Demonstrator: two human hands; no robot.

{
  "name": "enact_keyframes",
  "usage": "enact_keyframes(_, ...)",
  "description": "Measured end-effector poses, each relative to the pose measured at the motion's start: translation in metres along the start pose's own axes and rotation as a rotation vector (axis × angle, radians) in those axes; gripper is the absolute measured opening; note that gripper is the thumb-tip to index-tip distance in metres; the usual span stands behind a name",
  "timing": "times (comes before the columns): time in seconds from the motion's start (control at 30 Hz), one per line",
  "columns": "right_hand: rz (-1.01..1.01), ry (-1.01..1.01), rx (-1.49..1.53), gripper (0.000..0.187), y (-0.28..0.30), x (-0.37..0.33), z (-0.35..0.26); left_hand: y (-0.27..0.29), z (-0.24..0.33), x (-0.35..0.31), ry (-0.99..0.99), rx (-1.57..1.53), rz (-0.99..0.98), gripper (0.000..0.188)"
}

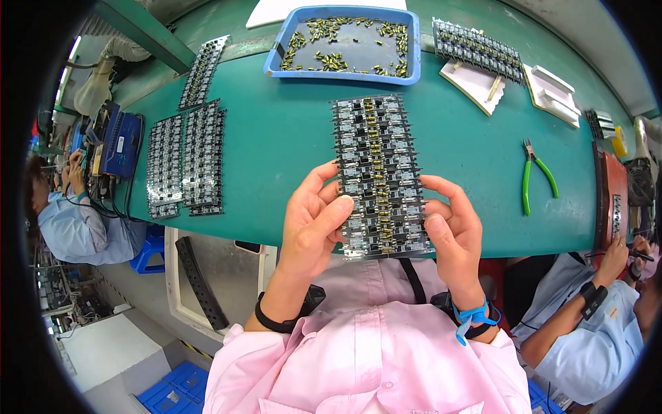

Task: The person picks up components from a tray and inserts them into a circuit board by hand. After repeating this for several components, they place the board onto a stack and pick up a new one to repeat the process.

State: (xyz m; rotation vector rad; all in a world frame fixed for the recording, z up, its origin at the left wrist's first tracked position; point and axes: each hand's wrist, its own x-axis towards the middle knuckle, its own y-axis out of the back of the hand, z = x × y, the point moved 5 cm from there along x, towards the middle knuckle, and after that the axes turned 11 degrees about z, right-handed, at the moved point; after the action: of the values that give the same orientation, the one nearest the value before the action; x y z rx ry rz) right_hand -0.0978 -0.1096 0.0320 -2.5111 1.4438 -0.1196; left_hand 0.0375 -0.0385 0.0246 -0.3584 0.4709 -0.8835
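Note:
Between my two hands is a long black circuit board panel (378, 176), its rows of small parts facing up and a line of gold-green cylindrical components running down the middle. My left hand (314, 224) grips its left edge, thumb on top and fingers curled beneath. On the opposite edge, my right hand (452, 231) holds it the same way, fingertips partly hidden under the panel. Beyond the panel, a blue plastic tray (345, 77) contains many loose gold-green cylindrical components (329, 61).
Similar panels (203, 159) lie on the left of the green table (276, 138). Another panel (479, 50) rests on white blocks (476, 86) at the back right. Green-handled cutters (534, 176) lie to the right. Co-workers sit left (83, 221) and right (586, 331).

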Motion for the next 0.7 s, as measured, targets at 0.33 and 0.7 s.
enact_keyframes(0.33,0.001,-0.009,0.046,0.037,0.003,0.001,0.000,-0.001,-0.002,0.002,-0.014,0.012,-0.008,0.040)
enact_keyframes(0.7,0.024,-0.182,-0.048,0.038,-0.001,0.027,-0.004,-0.017,-0.011,-0.009,-0.080,0.129,-0.106,0.041)
